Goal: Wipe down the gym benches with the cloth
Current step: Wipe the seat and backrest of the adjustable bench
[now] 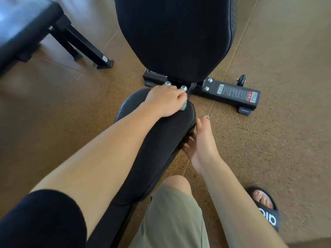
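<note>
At six o'clock, nearest the camera, a knee in olive shorts (172,212) is seen, with a black slide sandal (265,208) at about four o'clock on the speckled cork-coloured floor (268,149). From seven o'clock a forearm in a black sleeve (41,221) reaches up the middle of the view.

Just beyond, the black textured seat pad (157,147) of an adjustable bench is held from its right edge by the right hand (198,144): the fingers are curled under the rim, the thumb lying straight along the side. At the pad's far end, near the centre of the view, the left hand (164,101) is closed over a small grey-green cloth (237,105); only a scrap of it is shown below the knuckles, pressed on the pad.

Further on, at twelve o'clock, the upright back pad (175,36) is found, with the bolted steel base bar (231,92) and its small wheel (242,80) at about two o'clock. A second bench (23,27) stands at ten o'clock, well apart.

The work is judged to be partway: the seat pad is being wiped at its far end. No damp streaks can be made out, so which surfaces are finished cannot be told; the back pad and second bench may remain.
</note>
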### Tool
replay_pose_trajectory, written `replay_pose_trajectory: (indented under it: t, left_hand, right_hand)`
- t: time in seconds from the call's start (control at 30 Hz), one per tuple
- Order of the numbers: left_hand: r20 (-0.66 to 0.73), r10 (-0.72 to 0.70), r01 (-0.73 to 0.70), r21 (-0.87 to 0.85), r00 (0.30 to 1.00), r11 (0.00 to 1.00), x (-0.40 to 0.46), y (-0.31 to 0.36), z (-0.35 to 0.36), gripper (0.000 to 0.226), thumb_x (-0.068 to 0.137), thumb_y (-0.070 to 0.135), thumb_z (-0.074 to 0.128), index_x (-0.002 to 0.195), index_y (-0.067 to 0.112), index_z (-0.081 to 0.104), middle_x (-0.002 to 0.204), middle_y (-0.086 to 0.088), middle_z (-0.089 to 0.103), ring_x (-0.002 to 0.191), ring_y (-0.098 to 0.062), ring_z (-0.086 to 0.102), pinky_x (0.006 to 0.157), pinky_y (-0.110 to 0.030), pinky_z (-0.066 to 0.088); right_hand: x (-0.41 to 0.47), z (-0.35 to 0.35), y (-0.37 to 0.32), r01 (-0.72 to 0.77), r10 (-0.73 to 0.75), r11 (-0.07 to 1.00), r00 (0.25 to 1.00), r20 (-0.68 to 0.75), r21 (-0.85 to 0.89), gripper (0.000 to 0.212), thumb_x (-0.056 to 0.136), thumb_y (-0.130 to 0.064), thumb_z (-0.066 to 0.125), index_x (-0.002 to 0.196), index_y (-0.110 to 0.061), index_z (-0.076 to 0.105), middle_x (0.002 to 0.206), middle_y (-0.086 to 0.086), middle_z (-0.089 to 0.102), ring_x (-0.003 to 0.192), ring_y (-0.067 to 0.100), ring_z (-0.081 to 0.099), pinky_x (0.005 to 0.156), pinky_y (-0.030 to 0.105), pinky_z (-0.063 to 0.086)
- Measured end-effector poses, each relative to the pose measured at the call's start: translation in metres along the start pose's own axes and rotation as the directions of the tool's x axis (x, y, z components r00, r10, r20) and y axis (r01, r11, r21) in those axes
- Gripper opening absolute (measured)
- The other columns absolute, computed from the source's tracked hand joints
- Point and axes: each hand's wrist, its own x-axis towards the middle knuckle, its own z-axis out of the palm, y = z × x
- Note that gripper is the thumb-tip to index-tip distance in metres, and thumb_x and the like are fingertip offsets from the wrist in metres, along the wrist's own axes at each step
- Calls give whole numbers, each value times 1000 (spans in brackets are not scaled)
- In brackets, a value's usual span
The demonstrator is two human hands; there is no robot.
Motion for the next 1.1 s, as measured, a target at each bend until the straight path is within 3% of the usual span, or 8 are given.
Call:
replay_pose_trajectory:
  t: [0.13, 0.37, 0.47, 0.57, 0.67, 0.87, 1.0, 1.1]
  left_hand:
    - [-89, -100, 99, -11, 991, 995, -8, -19, 6, 43, 105, 36, 18, 113, 18, 57, 118, -9, 64, 102, -30, 55, 89, -44, 44]
    - [-97, -338, 326, -121, 936, 938, -12, -49, 8, 43, 110, 35, 21, 131, 21, 56, 129, -7, 58, 122, -31, 52, 94, -43, 37]
    - [-111, -362, 348, -126, 926, 929, -25, -47, 17, 45, 112, 35, 19, 148, 29, 45, 150, -4, 48, 139, -28, 42, 111, -46, 32]
    - [-118, -365, 357, -86, 923, 930, -54, -43, 29, 50, 112, 38, 18, 162, 38, 22, 171, 0, 23, 157, -25, 19, 127, -51, 16]
    - [-72, -344, 341, -54, 936, 939, -107, -31, 40, 54, 112, 40, 16, 165, 36, 9, 175, -1, 9, 161, -27, 7, 130, -53, 6]
    - [-82, -197, 196, -24, 977, 980, -222, 23, 59, 58, 109, 41, 16, 166, 30, 21, 173, 2, 19, 160, -25, 16, 130, -48, 15]
    - [-117, -3, 3, -1, 993, 1000, -165, 22, 47, 56, 110, 38, 19, 165, 27, 22, 172, 0, 21, 160, -24, 17, 130, -46, 15]
    - [-54, 51, -50, 20, 997, 999, -92, 23, 33, 57, 112, 37, 19, 167, 26, 9, 175, 0, 5, 162, -23, 2, 131, -47, 7]
  right_hand:
    - [-2, 4, 1, -42, 41, 999, 999, -30, -30, 70, 98, -71, 35, 153, -28, 42, 155, -1, 47, 145, 23, 41, 122, 50, 31]
    - [-8, 6, 5, -70, 67, 996, 997, -36, -60, 75, 99, -70, 34, 160, -26, 29, 163, -1, 36, 150, 24, 32, 125, 51, 23]
    - [-9, 11, 12, -42, 36, 992, 998, -58, -118, 73, 98, -72, 30, 161, -35, 22, 165, -5, 31, 152, 21, 28, 125, 53, 21]
    - [-10, 16, 18, 8, -17, 983, 999, -45, -181, 77, 92, -75, 29, 160, -43, 15, 167, -9, 26, 153, 22, 24, 124, 58, 18]
    - [-11, 16, 19, -14, 4, 982, 998, -56, -189, 74, 97, -72, 29, 161, -41, 12, 168, -7, 23, 154, 24, 24, 125, 56, 18]
    - [-20, 18, 20, -6, -10, 978, 997, -72, -207, 66, 102, -64, 30, 159, -48, 1, 170, -7, 15, 154, 27, 23, 125, 55, 20]
    - [-14, 22, 23, 51, -64, 970, 997, -48, -237, 73, 98, -69, 29, 159, -47, -6, 171, -5, 12, 155, 28, 19, 124, 57, 17]
    - [-13, 20, 28, 68, -72, 964, 997, -4, -258, 103, 69, -89, 33, 159, -49, 5, 168, -6, 23, 152, 21, 27, 124, 55, 21]
